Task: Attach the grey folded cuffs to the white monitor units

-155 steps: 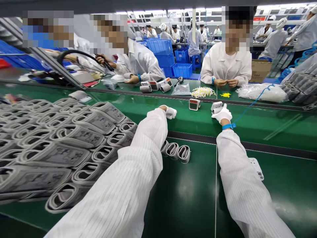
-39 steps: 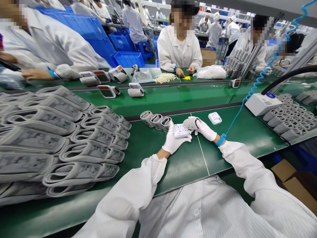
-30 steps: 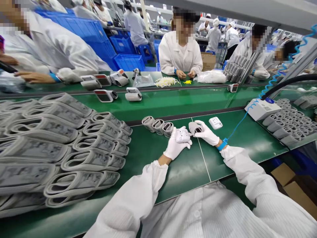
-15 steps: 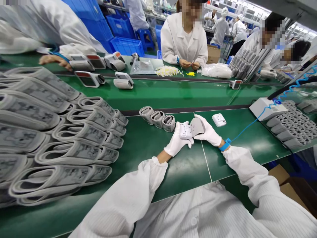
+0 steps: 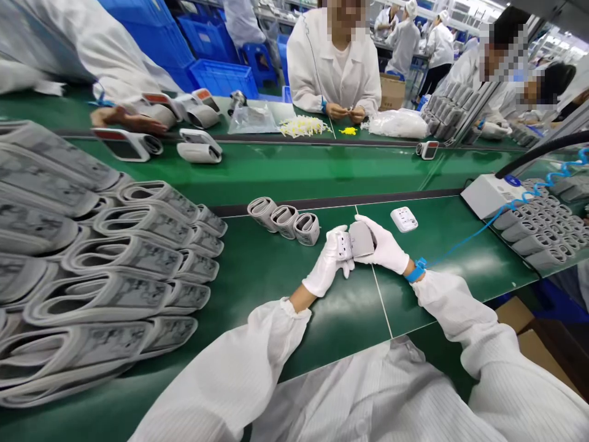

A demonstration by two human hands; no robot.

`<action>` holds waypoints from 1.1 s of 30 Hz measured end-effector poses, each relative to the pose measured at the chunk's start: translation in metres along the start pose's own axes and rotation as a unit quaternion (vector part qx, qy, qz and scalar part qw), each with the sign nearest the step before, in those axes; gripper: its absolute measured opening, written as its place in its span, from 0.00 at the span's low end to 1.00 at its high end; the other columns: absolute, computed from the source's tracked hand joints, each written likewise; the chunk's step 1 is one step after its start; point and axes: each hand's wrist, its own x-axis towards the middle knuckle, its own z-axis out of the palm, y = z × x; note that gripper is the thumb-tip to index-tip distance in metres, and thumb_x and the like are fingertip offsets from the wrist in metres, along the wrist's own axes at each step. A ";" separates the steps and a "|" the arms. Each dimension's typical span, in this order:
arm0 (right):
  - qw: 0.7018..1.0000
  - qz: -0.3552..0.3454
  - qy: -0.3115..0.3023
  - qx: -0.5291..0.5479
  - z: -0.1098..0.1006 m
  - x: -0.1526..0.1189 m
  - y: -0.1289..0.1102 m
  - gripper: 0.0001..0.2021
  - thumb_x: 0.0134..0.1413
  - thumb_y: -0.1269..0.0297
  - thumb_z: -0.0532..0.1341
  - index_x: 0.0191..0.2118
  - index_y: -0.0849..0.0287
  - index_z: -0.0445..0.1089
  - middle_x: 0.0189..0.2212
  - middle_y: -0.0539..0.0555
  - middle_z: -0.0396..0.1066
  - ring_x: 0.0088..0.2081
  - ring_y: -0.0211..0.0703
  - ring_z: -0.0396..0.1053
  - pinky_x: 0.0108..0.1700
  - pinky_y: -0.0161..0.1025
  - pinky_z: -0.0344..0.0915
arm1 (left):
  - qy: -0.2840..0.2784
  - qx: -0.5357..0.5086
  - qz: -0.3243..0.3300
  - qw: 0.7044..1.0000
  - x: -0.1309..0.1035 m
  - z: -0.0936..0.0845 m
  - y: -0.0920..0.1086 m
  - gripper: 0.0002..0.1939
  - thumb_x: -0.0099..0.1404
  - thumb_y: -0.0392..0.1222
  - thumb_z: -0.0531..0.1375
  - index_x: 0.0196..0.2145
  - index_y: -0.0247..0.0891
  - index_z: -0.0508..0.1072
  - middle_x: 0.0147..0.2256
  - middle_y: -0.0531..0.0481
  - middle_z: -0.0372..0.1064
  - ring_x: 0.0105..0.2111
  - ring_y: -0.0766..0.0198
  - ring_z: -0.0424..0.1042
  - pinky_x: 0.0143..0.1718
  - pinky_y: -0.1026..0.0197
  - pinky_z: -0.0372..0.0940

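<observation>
My gloved left hand (image 5: pixel 332 253) is closed round a white plastic device housing (image 5: pixel 344 245), its moulded back turned up. In my gloved right hand (image 5: pixel 385 244) is a rolled grey cuff (image 5: pixel 362 239), gripped at its right side. The cuff's left edge meets the housing, partly overlapping it; whether they are joined I cannot tell. A second white housing (image 5: pixel 404 219) lies on the green bench beyond my right hand. Three rolled grey cuffs (image 5: pixel 284 221) stand in a row to the left of my hands.
Many rolled cuffs (image 5: pixel 124 264) are stacked at the left, and more (image 5: pixel 540 227) at the right beside a white box (image 5: pixel 485 195). A blue coiled cord runs to my right wrist strap (image 5: pixel 416 270). Across the green belt (image 5: pixel 294 169), a co-worker's hands (image 5: pixel 345 113) work near small parts.
The housing has tilted in my left hand, and the cuff has come closer against it. The view has shifted slightly. A co-worker's hand at far left has moved in among finished-looking cuffed devices.
</observation>
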 end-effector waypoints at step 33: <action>0.975 0.027 0.090 -0.201 0.040 -0.026 -0.004 0.44 0.45 0.41 0.70 0.65 0.60 0.66 0.58 0.63 0.72 0.58 0.65 0.72 0.59 0.55 0.71 | -0.023 0.359 0.111 0.926 -0.042 -0.017 0.020 0.54 0.62 0.45 0.66 0.75 0.36 0.40 0.69 0.31 0.54 0.66 0.37 0.61 0.66 0.41 0.58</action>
